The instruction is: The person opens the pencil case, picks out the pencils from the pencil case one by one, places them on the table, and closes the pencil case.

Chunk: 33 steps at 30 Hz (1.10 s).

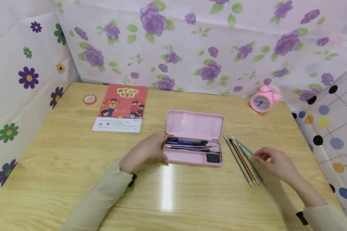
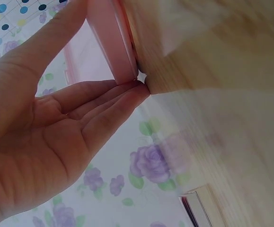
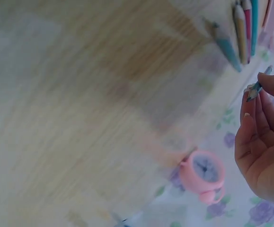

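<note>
An open pink pencil case [image 1: 185, 157] lies on the table with its lid tilted back. Pens and pencils [image 1: 188, 143] fill its rear compartment, and a black eraser [image 1: 213, 158] sits in the front right one. My left hand [image 1: 154, 147] holds the case by its left end, thumb at the front corner and fingers behind; the left wrist view shows fingertips touching the pink edge [image 2: 112, 47]. Between thumb and fingertips my right hand [image 1: 279, 163] pinches a teal pencil [image 3: 260, 86], its far end over several loose pencils [image 1: 239, 157] right of the case.
A red and white book [image 1: 121, 109] lies at the back left, beside a roll of tape [image 1: 90, 99]. At the back right stands a pink alarm clock [image 1: 261, 102]. Flowered cloth [image 1: 191, 41] hangs behind the wooden table [image 1: 75, 154].
</note>
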Available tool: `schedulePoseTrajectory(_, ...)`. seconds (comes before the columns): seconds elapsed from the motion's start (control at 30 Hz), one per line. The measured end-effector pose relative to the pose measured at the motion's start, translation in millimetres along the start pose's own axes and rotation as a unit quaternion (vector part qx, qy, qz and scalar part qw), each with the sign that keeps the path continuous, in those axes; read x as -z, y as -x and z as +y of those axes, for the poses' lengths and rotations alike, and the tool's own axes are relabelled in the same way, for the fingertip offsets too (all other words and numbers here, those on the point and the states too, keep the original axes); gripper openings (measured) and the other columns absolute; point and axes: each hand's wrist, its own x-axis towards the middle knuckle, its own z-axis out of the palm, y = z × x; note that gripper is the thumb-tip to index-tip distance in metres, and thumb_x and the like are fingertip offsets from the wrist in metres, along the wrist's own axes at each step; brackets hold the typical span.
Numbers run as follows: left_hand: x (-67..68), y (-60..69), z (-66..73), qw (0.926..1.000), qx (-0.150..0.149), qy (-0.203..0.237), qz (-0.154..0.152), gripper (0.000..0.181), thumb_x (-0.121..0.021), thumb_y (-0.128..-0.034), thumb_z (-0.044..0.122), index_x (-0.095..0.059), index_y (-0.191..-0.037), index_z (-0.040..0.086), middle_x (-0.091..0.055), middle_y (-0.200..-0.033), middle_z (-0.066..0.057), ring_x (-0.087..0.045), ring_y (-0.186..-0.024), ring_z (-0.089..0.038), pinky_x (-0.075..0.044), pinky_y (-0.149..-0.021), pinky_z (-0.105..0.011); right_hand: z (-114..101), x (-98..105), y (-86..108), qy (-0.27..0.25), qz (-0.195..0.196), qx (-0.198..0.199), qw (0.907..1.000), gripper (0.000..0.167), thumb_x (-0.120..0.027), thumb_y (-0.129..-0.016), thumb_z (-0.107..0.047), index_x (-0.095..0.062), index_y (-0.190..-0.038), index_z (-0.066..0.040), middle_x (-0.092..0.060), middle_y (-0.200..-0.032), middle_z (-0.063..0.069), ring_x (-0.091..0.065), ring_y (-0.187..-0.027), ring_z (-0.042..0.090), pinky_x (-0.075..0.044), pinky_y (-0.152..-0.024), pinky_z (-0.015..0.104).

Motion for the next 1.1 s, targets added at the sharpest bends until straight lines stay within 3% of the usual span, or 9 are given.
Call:
schedulePoseTrajectory(0.2,-0.9,-0.4,-0.6,1.0,-0.004,-0.001,-0.001,0.083,-0.089,-0.0568,0.022,-0.052,-0.128,0.0,-0.062,-0.107,-0.01,-0.055,-0.096,-0.02,-0.046,-0.091,-0.036,17,4,17.0,-0.002,-0.001,-0.056,0.9984,0.026,-0.063,-0.089,-0.028,-0.067,-0.098,-0.004,-0.067,-0.086,0.007,-0.061,-0.076,0.022,-0.046,-0.059,0.03)
schedulePoseTrajectory(0.37,-1.1,0.5,-0.1,1.0,-0.001,-0.001,0.003,0.082,-0.089,-0.0568,0.022,-0.053,-0.127,0.001,-0.062,-0.11,-0.01,-0.055,-0.101,-0.021,-0.044,-0.095,-0.037,24,1,23.8,-0.008,-0.027,-0.099,0.9947,0.03,-0.061,-0.09,-0.033,-0.067,-0.098,-0.005,-0.066,-0.086,0.005,-0.06,-0.076,0.019,-0.046,-0.063,0.033)
schedulePoseTrajectory(0.73,-0.7,1.1,0.2,0.9999,0.008,-0.006,-0.002,0.083,-0.089,-0.058,0.022,-0.051,-0.129,0.002,-0.062,-0.11,-0.009,-0.053,-0.099,-0.018,-0.044,-0.095,-0.036,20,-9,24.0,-0.021,-0.063,-0.098,0.993,0.027,-0.062,-0.088,-0.038,-0.067,-0.097,-0.013,-0.065,-0.084,-0.002,-0.06,-0.076,0.014,-0.047,-0.064,0.031)
schedulePoseTrajectory(0.97,0.1,-1.0,-1.2,0.9999,-0.001,-0.015,0.0,0.074,-0.089,-0.0584,0.023,-0.055,-0.121,0.001,-0.063,-0.107,-0.008,-0.054,-0.096,-0.018,-0.045,-0.092,-0.035,16,-5,20.7,-0.025,-0.069,-0.103,0.992,0.032,-0.055,-0.093,-0.039,-0.067,-0.102,-0.01,-0.066,-0.085,0.001,-0.058,-0.075,0.014,-0.046,-0.061,0.031)
schedulePoseTrajectory(1.1,0.5,-1.8,-0.6,0.9999,0.001,-0.01,-0.004,0.078,-0.088,-0.0595,0.022,-0.053,-0.126,0.001,-0.062,-0.11,-0.009,-0.053,-0.098,-0.018,-0.044,-0.094,-0.036,13,-3,12.5,-0.017,-0.066,-0.092,0.9934,0.034,-0.053,-0.093,-0.04,-0.067,-0.103,-0.01,-0.066,-0.088,0.002,-0.058,-0.077,0.015,-0.045,-0.061,0.031)
